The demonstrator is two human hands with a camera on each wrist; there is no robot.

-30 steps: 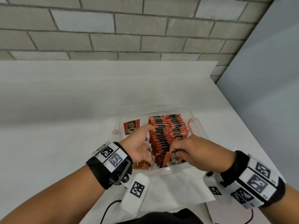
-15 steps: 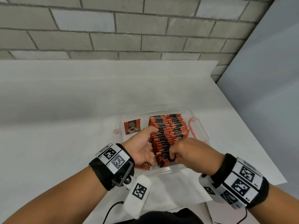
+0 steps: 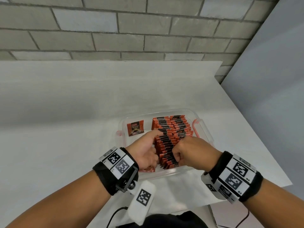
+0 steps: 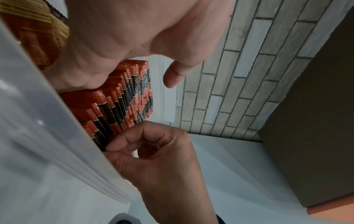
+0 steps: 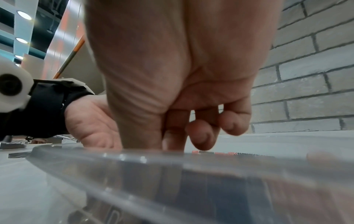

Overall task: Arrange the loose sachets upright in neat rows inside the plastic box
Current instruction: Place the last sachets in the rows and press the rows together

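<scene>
Right hand [image 3: 193, 151] at near end of upright sachets [image 3: 171, 137], thumb and fingertip pinched onto edge of front ones. Left hand [image 3: 145, 149] flat against row's left flank, thumb out, gripping nothing. Loose sachet [image 3: 148, 169] flat beneath left palm. Rows stand in right half of clear plastic box [image 3: 201, 127]. Single sachet [image 3: 135, 128] leans at far left wall.

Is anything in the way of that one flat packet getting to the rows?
Nothing blocks the flat packet; bare box floor lies between it and the rows. Only the left hand sits near that gap, its thumb against the rows' left side.
</scene>
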